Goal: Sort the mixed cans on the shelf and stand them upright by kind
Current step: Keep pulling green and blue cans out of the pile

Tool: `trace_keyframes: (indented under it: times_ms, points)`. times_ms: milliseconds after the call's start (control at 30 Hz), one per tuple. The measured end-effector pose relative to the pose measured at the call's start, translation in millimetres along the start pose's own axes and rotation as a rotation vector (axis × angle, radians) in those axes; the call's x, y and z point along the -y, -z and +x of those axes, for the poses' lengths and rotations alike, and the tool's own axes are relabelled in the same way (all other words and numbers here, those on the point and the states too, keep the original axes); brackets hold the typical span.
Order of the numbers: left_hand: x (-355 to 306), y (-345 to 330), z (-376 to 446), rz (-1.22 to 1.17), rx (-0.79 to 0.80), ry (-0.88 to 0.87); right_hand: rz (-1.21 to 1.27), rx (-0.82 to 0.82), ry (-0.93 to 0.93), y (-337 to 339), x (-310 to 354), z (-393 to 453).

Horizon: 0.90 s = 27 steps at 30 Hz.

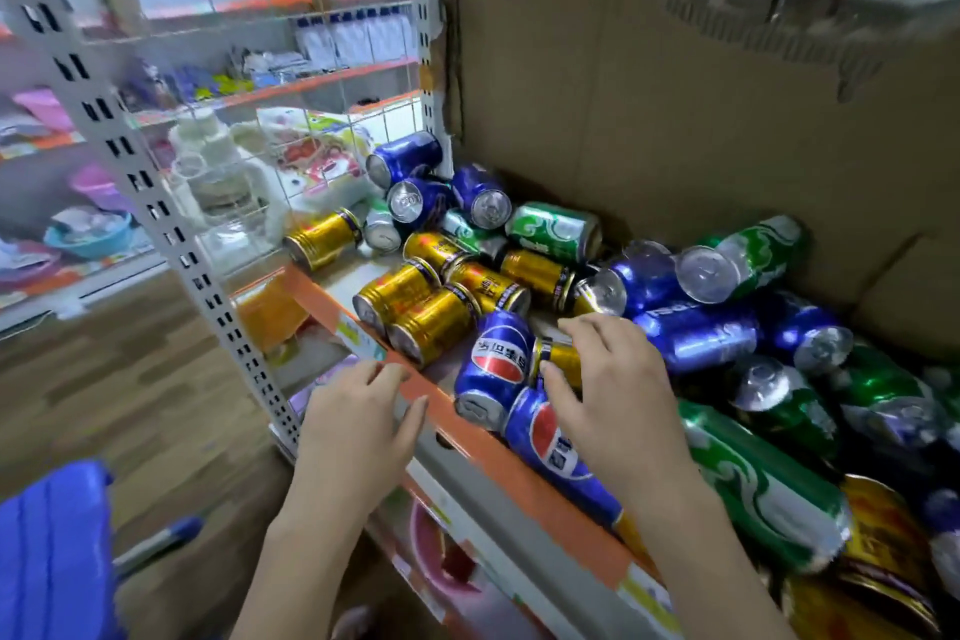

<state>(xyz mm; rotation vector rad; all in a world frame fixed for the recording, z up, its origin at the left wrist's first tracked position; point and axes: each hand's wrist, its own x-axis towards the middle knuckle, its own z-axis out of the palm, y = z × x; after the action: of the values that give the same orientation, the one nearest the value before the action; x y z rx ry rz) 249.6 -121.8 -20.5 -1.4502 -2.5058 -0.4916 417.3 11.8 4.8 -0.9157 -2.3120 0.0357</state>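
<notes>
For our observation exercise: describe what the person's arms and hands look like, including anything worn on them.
Both forearms are bare, with no sleeves in view. The left hand and right hand wear no gloves, and no rings, watch or bracelets show. The fingers have short, unpainted nails.

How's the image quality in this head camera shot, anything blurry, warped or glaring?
Head view: wide-angle bending curves the shelf upright and orange shelf edge; the far shelves and right-edge cans smear into blur; glare whitens the green can; both hands, left hand and right hand, look fairly sharp.
</notes>
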Motion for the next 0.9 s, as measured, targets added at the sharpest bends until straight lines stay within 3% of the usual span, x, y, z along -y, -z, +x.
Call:
trace_keyframes:
  times_ms: [167,467,900]
  points:
    - [63,-15,63,-0.147,0.029,-0.021,-0.054,0.016,-0.064,-57,39,45]
    - [185,-17,166,-0.079,0.050,-0.181,-0.139,0.115,-0.222,-137,115,108]
    - [184,-44,219,-0.191,0.059,-0.359,-0.279,0.178,-0.249,-129,79,224]
